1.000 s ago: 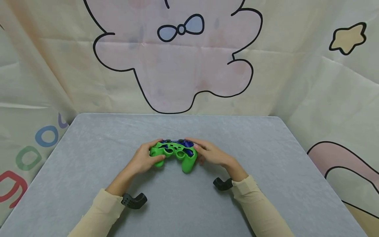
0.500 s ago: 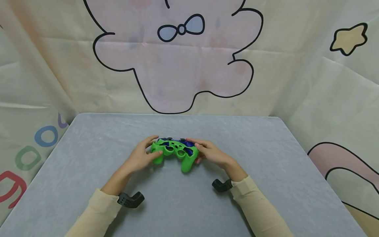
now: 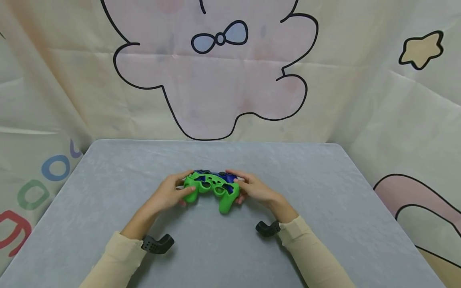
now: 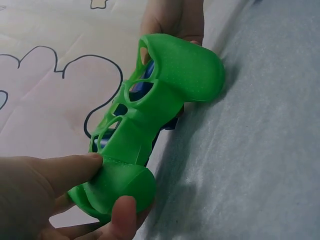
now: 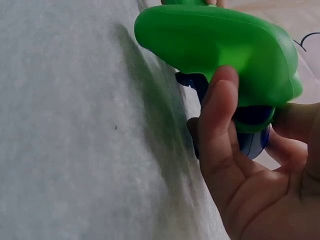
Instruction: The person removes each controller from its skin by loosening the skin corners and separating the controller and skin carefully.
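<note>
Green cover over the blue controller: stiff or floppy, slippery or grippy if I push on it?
The green cover probably flexes, given the thin bands around its openings. Its dotted surface suggests fair grip. The blue controller shows past its edge, so might shift separately.

Green cover (image 4: 190,70): rubbery, dotted. Blue controller (image 5: 253,144): glossy plastic. Tabletop (image 3: 223,256): matt, cloth-like. Backdrop (image 3: 230,88): creased cloth.

The right hand (image 5: 262,192) grips a green shell (image 5: 200,37) and the dark blue part (image 5: 252,142) showing beside it, fingers (image 5: 222,92) against both, while a soft shadow (image 5: 150,102) falls on the grey bench (image 5: 60,125) and a pale backdrop (image 5: 290,15) stands beyond.
</note>
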`<state>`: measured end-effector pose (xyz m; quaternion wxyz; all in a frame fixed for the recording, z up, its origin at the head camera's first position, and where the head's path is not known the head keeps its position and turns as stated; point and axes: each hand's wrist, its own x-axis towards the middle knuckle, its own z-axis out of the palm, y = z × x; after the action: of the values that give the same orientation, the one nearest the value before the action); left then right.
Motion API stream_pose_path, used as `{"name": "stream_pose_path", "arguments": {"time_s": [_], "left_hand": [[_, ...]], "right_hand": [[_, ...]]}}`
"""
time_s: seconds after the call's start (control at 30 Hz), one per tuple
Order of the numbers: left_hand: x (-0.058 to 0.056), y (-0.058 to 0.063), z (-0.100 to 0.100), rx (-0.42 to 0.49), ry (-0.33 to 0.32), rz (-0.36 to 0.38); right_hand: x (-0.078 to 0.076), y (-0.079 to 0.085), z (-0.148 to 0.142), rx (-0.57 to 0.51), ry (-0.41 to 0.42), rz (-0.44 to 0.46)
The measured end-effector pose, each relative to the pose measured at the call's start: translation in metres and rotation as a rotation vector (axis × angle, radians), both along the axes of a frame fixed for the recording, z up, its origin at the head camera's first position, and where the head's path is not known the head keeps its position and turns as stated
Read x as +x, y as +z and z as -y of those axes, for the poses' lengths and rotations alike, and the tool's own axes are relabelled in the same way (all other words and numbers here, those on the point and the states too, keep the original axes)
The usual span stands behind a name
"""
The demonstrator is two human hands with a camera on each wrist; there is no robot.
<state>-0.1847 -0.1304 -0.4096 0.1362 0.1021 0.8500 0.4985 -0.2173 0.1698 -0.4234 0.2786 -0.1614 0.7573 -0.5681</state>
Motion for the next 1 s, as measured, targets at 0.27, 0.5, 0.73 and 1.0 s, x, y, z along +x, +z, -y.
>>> {"name": "stream_pose_path", "arguments": {"time_s": [0.27, 0.5, 0.73, 1.0], "left_hand": [[0.003, -0.002, -0.001, -0.003, -0.019, 0.021], [0.003, -0.001, -0.001, -0.031, -0.004, -0.004], [0.002, 0.001, -0.003, -0.061, 0.044, -0.016], [0.002, 0.0, -0.005, -0.038, 0.095, 0.004]], "right_hand": [[0.004, -0.002, 0.004, -0.01, -0.036, 0.044], [0.002, -0.003, 0.007, -0.024, -0.1, 0.057], [0.001, -0.002, 0.011, -0.055, -0.184, 0.099], [0.001, 0.0, 0.009, -0.026, -0.19, 0.098]]}}
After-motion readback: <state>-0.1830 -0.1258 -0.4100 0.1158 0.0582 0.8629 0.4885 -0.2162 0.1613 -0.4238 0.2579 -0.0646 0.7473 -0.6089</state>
